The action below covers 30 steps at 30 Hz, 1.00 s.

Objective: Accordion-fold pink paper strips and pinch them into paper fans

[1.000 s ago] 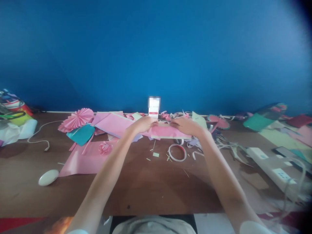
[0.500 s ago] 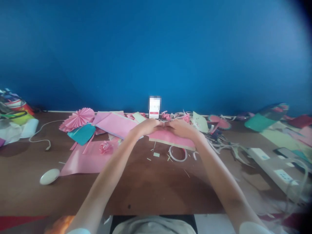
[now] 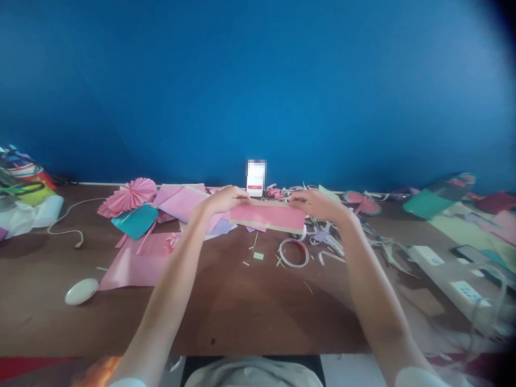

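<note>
A pink paper strip [image 3: 268,216] with pale bands along its long edges is held up in front of a lit phone [image 3: 255,178]. My left hand [image 3: 230,199] pinches its upper left part. Near the upper right corner, the fingers of my right hand [image 3: 308,203] are closed on the same strip. Below it on the table lie a roll of tape [image 3: 294,253] and a small pale green scrap [image 3: 258,256]. Pink and lilac sheets [image 3: 181,204] lie to the left of the strip.
On the left are a pink paper fan [image 3: 137,194], a teal paper piece [image 3: 136,221], a pink sheet [image 3: 133,263] and a white mouse [image 3: 81,292]. At right stand out white strip scraps [image 3: 328,239], a power strip [image 3: 451,279] and green paper [image 3: 429,202]. A blue wall [image 3: 258,91] rises behind.
My hands, close together before, have moved apart along the top of the strip. The strip has shifted left and up a little, uncovering more scraps beside the tape.
</note>
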Tool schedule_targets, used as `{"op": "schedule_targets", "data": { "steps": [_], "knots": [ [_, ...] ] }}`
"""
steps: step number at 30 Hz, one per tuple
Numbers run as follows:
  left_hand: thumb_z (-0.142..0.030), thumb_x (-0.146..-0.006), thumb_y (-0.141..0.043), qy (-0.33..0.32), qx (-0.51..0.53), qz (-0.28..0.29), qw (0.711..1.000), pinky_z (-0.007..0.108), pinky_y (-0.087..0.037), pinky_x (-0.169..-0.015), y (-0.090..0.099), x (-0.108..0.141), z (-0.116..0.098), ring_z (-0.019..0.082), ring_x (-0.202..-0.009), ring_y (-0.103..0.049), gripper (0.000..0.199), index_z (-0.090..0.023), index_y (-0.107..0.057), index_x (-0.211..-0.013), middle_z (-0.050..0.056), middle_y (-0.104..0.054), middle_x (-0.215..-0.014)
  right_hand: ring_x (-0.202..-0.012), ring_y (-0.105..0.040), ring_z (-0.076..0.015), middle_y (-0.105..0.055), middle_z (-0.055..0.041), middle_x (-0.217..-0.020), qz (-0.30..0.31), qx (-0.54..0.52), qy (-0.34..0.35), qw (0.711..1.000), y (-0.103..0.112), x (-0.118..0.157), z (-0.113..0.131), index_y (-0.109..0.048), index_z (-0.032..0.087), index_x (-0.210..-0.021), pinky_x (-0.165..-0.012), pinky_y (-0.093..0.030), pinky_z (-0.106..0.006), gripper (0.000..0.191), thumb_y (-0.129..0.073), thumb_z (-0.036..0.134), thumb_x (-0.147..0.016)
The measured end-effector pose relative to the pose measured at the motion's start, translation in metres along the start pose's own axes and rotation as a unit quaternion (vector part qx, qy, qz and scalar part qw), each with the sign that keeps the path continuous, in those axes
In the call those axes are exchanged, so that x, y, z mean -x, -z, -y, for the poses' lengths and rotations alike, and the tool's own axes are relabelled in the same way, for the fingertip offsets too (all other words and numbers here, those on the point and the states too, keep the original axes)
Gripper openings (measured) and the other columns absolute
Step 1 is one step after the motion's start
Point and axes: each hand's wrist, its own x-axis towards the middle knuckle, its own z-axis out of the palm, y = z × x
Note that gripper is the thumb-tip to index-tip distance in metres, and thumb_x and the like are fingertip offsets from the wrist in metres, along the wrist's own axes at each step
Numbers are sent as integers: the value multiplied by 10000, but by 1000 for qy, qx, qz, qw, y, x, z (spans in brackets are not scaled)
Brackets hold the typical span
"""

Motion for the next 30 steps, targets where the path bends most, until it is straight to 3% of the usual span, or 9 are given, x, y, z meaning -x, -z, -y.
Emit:
{"op": "schedule_targets", "data": {
  "steps": [5,7,10,14,20,22,26,30],
  "knots": [
    [-518,-886,-523,4,-23,41,999,244,-381,-671,-4,2,-11,191,-876,-610,398,-210,-657,-1101,50,-685,-1056,-734,-595,-175,-719,-54,-961,-14,51,3,999,-5,-4,2,-679,209,-970,-665,-378,-290,327,-403,384,-971],
    [-507,-889,-527,8,-50,26,998,239,-384,-667,-9,1,-17,192,-880,-616,405,-230,-617,-1171,51,-678,-1115,-767,-604,-179,-717,-49,-975,-33,75,11,997,-8,-6,4,-680,226,-986,-661,-372,-282,310,-398,355,-976],
    [-419,-937,-479,-11,-119,3,993,249,-375,-642,-17,-4,-22,180,-787,-621,308,-224,-632,-1120,56,-705,-1003,-810,-610,-183,-711,-47,-984,-65,106,15,992,-11,-6,6,-680,247,-1007,-657,-363,-273,290,-397,303,-976],
    [-274,-973,-425,-76,-211,-96,970,279,-396,-733,-25,-15,-15,200,-893,-633,275,-211,-689,-1019,71,-713,-991,-834,-593,-186,-696,-58,-967,-109,143,38,983,-17,-9,7,-671,231,-1020,-687,-361,-278,245,-436,236,-954],
    [-90,-949,-407,-94,-280,-210,932,345,-389,-886,-41,-21,4,219,-1166,-533,351,-232,-646,-1163,57,-652,-1233,-972,-533,-229,-676,-91,-994,-159,203,89,962,-43,-27,7,-641,185,-968,-802,-354,-320,158,-498,176,-903],
    [-101,-945,-427,-86,-305,-200,927,356,-395,-886,-53,-16,12,234,-1135,-526,315,-201,-641,-1152,83,-638,-1220,-999,-536,-232,-669,-106,-1022,-121,211,89,966,-54,-32,8,-635,173,-954,-816,-354,-321,164,-494,134,-881],
    [-116,-947,-429,-88,-332,-79,936,328,-408,-870,-83,-1,31,230,-1086,-547,277,-175,-640,-1117,112,-629,-1151,-879,-585,-221,-677,-107,-984,26,197,69,978,-73,-36,7,-625,170,-904,-689,-336,-303,149,-502,123,-834],
    [-313,-982,-444,-80,-269,-26,960,304,-420,-894,-100,14,43,209,-1063,-575,263,-187,-613,-1141,88,-626,-1137,-806,-594,-207,-683,-87,-928,112,162,42,979,-82,-37,6,-620,191,-901,-608,-295,-286,155,-501,136,-817]
  ]
}}
